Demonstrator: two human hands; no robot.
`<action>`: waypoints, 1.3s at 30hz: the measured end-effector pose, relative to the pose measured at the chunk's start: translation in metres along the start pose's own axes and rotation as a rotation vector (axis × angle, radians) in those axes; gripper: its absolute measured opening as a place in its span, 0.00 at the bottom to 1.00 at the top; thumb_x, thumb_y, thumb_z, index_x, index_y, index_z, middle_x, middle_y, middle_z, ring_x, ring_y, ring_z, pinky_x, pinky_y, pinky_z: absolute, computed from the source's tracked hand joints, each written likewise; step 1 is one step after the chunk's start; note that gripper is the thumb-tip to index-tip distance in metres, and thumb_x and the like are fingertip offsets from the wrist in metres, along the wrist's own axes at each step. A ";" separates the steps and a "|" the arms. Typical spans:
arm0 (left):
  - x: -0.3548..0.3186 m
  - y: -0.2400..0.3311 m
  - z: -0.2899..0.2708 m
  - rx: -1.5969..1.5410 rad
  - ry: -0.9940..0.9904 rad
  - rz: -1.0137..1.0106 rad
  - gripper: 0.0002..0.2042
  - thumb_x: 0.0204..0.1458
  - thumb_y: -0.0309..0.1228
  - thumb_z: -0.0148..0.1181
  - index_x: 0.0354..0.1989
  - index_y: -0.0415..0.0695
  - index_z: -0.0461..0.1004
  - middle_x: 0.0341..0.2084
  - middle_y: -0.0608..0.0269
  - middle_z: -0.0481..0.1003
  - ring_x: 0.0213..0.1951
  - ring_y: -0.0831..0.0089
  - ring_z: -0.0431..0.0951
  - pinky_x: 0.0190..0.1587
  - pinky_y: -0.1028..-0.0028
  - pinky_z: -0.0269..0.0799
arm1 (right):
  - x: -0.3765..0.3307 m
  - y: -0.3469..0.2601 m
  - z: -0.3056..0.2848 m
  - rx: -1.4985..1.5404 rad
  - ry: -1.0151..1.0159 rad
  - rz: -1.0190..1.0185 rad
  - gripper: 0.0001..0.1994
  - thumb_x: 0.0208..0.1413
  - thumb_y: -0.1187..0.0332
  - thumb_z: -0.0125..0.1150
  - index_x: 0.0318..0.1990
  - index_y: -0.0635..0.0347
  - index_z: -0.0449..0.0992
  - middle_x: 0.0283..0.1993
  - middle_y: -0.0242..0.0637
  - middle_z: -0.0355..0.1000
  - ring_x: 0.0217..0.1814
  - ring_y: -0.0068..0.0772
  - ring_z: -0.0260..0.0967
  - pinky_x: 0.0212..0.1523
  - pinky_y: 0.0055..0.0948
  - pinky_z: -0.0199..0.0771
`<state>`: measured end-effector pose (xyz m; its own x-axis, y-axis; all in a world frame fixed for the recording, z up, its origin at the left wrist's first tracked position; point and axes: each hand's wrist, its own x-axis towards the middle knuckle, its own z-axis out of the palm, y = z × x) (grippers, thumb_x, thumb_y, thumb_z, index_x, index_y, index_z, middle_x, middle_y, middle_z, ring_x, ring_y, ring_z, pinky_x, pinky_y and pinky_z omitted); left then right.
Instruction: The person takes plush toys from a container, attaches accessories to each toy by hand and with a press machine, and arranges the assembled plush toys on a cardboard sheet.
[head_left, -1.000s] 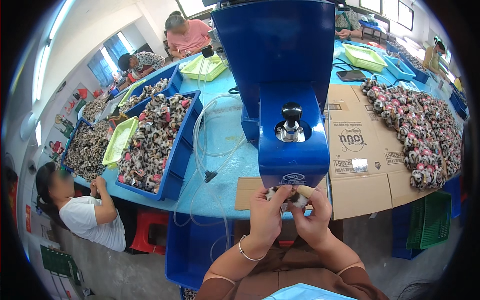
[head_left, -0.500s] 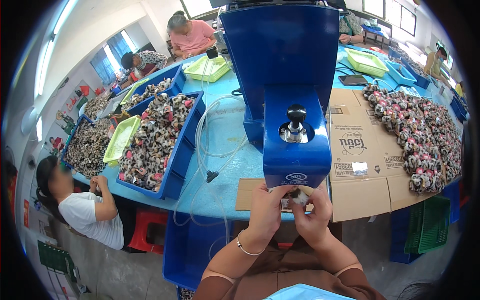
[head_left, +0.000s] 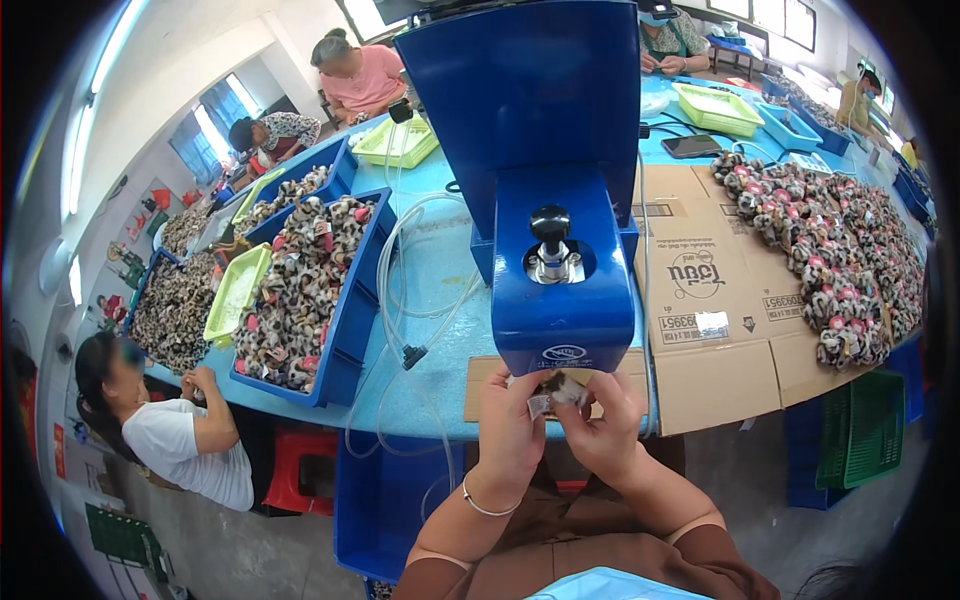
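Note:
A small furry plush piece [head_left: 570, 391] in white and dark brown is pinched between my two hands, right under the front head of a blue press machine [head_left: 563, 325]. My left hand [head_left: 507, 418] grips its left side, where a small white tag [head_left: 539, 405] sticks out by the fingers. On the other side my right hand [head_left: 606, 424] is closed on the same piece. The machine's overhang hides my fingertips and the top of the plush. A black knob [head_left: 550, 224] stands in the recess on top of the head.
On the right, rows of plush pieces [head_left: 815, 245] lie on flattened cardboard [head_left: 700, 372]. A blue crate [head_left: 345, 345] full of plush stands left, beside clear tubing [head_left: 385, 270]. Co-workers sit around the blue table [head_left: 440, 395]. Below are a blue bin [head_left: 385, 530] and a green basket [head_left: 865, 430].
The whole view has shifted a little, so the machine and my hands appear farther left. The white tag now shows beside my left fingers. Both hands still hold the plush piece.

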<state>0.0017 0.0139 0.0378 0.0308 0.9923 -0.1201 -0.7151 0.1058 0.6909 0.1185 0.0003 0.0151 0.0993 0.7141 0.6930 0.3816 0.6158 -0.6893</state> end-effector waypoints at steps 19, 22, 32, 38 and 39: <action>-0.023 -0.012 -0.025 0.212 -0.278 -0.276 0.25 0.54 0.25 0.56 0.62 0.34 0.63 0.52 0.55 0.72 0.55 0.67 0.71 0.57 0.68 0.66 | -0.022 0.026 -0.060 0.192 -0.142 0.416 0.14 0.51 0.80 0.61 0.46 0.64 0.74 0.36 0.41 0.74 0.34 0.30 0.75 0.30 0.25 0.76; -0.032 -0.005 -0.036 0.309 -0.220 -0.273 0.24 0.54 0.24 0.56 0.61 0.36 0.65 0.53 0.54 0.71 0.55 0.68 0.70 0.55 0.69 0.66 | 0.005 0.075 -0.116 -0.015 -0.078 0.449 0.13 0.53 0.79 0.57 0.48 0.63 0.73 0.35 0.43 0.75 0.36 0.35 0.77 0.34 0.31 0.76; -0.033 0.004 -0.077 0.459 -0.146 -0.203 0.16 0.58 0.30 0.59 0.55 0.44 0.73 0.49 0.60 0.77 0.48 0.70 0.77 0.50 0.69 0.72 | 0.085 0.259 -0.326 -0.798 0.248 0.432 0.14 0.53 0.76 0.55 0.48 0.56 0.69 0.30 0.43 0.73 0.33 0.42 0.75 0.36 0.37 0.72; -0.015 0.000 -0.097 0.522 -0.104 -0.236 0.13 0.59 0.30 0.59 0.51 0.44 0.75 0.48 0.59 0.77 0.45 0.70 0.78 0.49 0.70 0.73 | 0.088 0.276 -0.328 -0.942 0.195 0.383 0.17 0.49 0.76 0.53 0.49 0.51 0.70 0.40 0.49 0.76 0.47 0.55 0.72 0.46 0.48 0.69; -0.013 0.000 -0.098 0.523 -0.104 -0.237 0.13 0.59 0.30 0.59 0.51 0.44 0.75 0.48 0.59 0.77 0.45 0.70 0.78 0.49 0.70 0.73 | 0.090 0.276 -0.327 -1.012 0.192 0.385 0.17 0.49 0.76 0.55 0.49 0.50 0.71 0.41 0.50 0.76 0.47 0.54 0.72 0.47 0.49 0.69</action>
<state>-0.0670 -0.0053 -0.0299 0.2352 0.9358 -0.2625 -0.2408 0.3178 0.9171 0.5328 0.1256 -0.0435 0.4813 0.6818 0.5509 0.8627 -0.2572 -0.4354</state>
